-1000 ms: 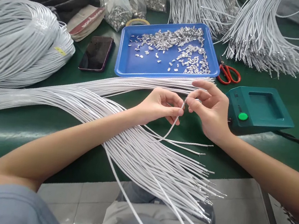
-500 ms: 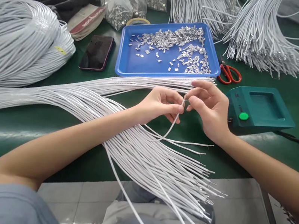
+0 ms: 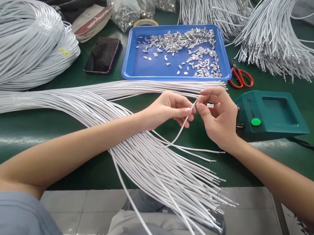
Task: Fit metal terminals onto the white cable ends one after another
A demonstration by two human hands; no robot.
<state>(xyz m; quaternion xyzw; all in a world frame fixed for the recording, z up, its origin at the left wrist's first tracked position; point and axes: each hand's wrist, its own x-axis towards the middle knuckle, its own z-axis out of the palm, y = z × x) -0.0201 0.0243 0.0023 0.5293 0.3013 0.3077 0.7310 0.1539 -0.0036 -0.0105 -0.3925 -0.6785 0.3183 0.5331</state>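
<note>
White thin plastic-coated wire [image 3: 182,128] curves up to the left hand [image 3: 166,111], which pinches it near its tip. The right hand [image 3: 219,117] has its fingers curled around a small silver metal piece [image 3: 210,105], thumb and forefinger drawn together at the tip; whether they grip the wire I cannot tell. Under the left forearm fans a bundle of white wires [image 3: 150,160]. Beyond lies a shallow blue rectangular tray [image 3: 138,65] of small silver metal clips [image 3: 184,38], with red-handled scissors [image 3: 242,78] just beside its right edge.
</note>
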